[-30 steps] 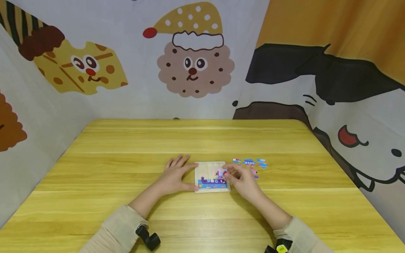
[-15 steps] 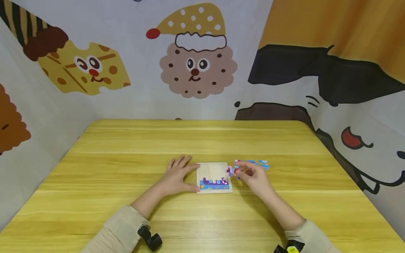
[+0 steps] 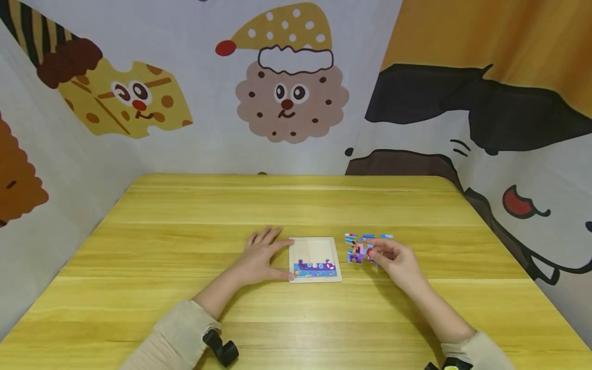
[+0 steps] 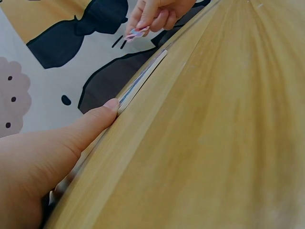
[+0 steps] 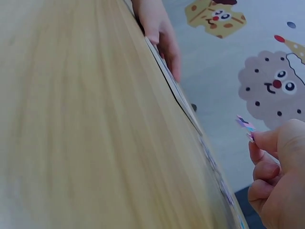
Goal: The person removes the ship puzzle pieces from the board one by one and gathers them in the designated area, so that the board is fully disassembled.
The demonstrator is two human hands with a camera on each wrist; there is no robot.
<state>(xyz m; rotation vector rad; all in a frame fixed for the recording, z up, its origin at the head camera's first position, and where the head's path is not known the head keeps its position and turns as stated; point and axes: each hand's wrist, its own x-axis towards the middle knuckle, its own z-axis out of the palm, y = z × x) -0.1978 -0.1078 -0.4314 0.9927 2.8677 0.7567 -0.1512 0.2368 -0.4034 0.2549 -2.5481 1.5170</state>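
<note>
"How full was the jigsaw tray (image 3: pixel 314 249) on the bench (image 3: pixel 296 324)?"
"Only its lower part. Right fingers (image 3: pixel 387 243) pinched one piece (image 5: pixel 246 124); other pieces (image 3: pixel 350 238) lay beside the tray, unplaced. Left fingers (image 3: pixel 279 246), spread, touched its edge."

Cartoon-printed drapes (image 3: pixel 208 118) suggest a playroom-like spot.

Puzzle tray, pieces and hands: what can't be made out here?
Head: how many loose pieces there are; the held piece and right hand cover some.
Head: the held piece's full print; too small, partly under the fingers.
Left wrist: what the tray shows; seen nearly edge-on.
Right wrist: the loose pieces' near end; cut off by the bottom edge.
</note>
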